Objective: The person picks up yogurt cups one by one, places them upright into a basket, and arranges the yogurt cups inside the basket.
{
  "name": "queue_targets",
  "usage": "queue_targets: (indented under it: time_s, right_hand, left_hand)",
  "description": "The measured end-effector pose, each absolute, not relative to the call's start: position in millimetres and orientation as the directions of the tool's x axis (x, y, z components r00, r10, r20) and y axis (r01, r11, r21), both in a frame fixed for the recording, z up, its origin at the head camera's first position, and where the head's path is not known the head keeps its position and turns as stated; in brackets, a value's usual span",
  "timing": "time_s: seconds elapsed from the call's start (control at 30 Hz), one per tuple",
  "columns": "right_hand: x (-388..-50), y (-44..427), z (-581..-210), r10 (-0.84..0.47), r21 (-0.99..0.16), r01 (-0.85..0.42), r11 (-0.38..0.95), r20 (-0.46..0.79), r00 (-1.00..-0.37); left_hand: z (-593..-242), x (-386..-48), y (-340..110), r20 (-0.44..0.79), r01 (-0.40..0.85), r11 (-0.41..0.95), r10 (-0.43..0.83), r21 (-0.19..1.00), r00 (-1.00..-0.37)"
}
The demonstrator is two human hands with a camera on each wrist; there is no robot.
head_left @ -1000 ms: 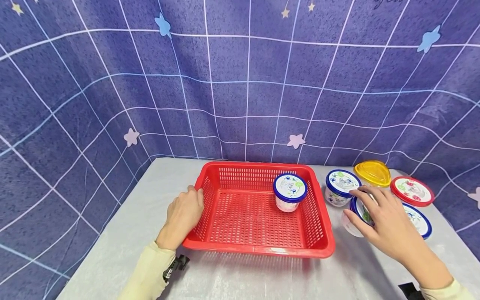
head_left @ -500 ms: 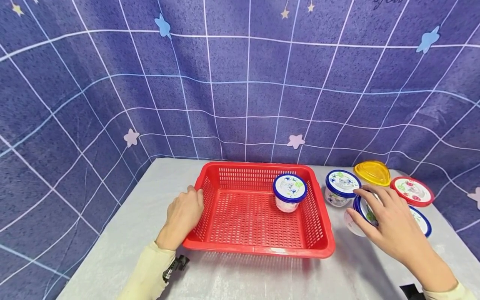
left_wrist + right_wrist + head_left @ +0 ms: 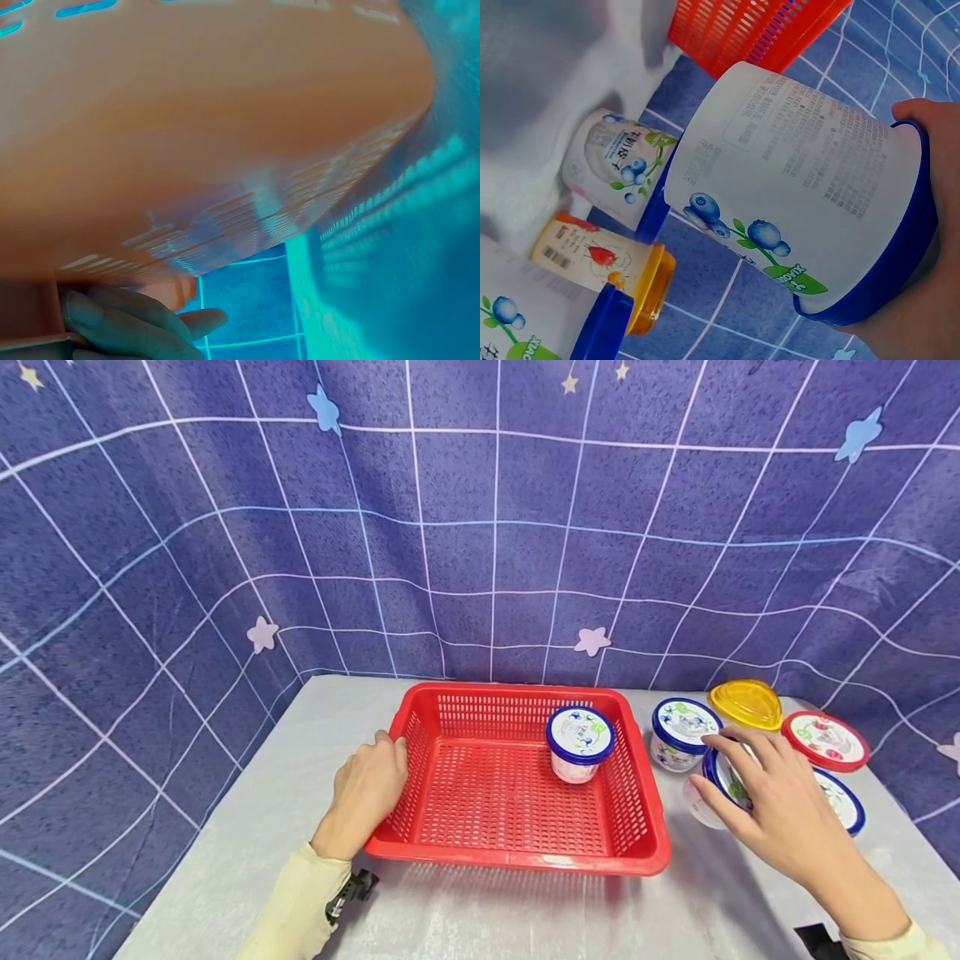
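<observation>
A red basket (image 3: 510,861) holds one blue-lidded tub (image 3: 580,737) near its right end. The left hand (image 3: 369,789) grips the basket's left rim; in the left wrist view its fingers (image 3: 135,319) curl at the rim beside the basket wall (image 3: 210,97). Over a second blue-lidded tub (image 3: 705,803), right of the basket, the right hand (image 3: 783,810) spans the lid with thumb and fingers. In the right wrist view that tub (image 3: 780,187) shows blueberry print, and the hand (image 3: 922,255) is round its blue lid. The palm side is hidden in the head view.
Close by the held tub stand another blue-lidded tub (image 3: 684,735), a yellow-lidded container (image 3: 746,705), a red-lidded tub (image 3: 825,741) and a blue-rimmed one (image 3: 842,802). A patterned blue curtain (image 3: 465,527) hangs behind the grey table (image 3: 285,760).
The right hand and the tub under it shifted slightly right, then slightly back left. The left hand and the basket have stayed in place.
</observation>
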State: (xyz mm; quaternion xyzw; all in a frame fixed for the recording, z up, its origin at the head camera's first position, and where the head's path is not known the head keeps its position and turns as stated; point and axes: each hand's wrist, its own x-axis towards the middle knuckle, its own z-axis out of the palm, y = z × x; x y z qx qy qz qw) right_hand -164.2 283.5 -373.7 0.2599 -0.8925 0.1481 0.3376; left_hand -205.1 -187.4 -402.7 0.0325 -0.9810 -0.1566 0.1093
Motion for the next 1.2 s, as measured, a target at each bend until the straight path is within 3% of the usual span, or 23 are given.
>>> queue_targets:
  time_s: [1.2]
  right_hand:
    - [-148.1,244.8,-338.6,-0.408,-0.057,-0.618,0.784,0.703,-0.583]
  left_hand:
    - [-403.4,-205.5,-186.3,0.236,-0.019,0.951,-0.096,0.310,-0.967]
